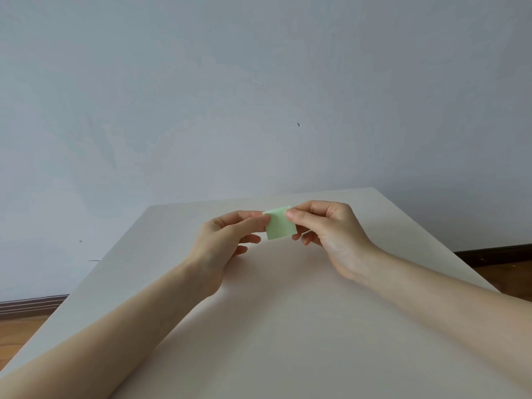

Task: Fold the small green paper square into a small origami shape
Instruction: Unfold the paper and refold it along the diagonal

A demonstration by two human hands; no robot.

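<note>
Two bare hands are held up above a pale off-white rectangular table (288, 326), and a small light green paper square (280, 224) is gripped between them. The paper is lifted clear of the tabletop and is seen near the far end of the table, roughly at the middle of the view. The left hand (221, 240) is placed at the paper's left edge, which is pinched between the thumb and the forefinger near the upper left corner; the remaining fingers are curled loosely beneath and hold nothing. The right hand (325, 228) is placed at the paper's right edge, where the upper right corner is pinched between the thumb and the forefinger, with the other fingers bent under the palm. The paper is tilted slightly, its lower edge hanging free between the two hands. It appears flat, and whether any crease has been made cannot be told. Both forearms are bare and are stretched forward over the table from the bottom corners of the view. Behind the table a plain pale grey-blue wall (259, 96) is seen, and a strip of brown wooden floor (20, 332) with a dark skirting board (31, 303) is visible at either side.
</note>
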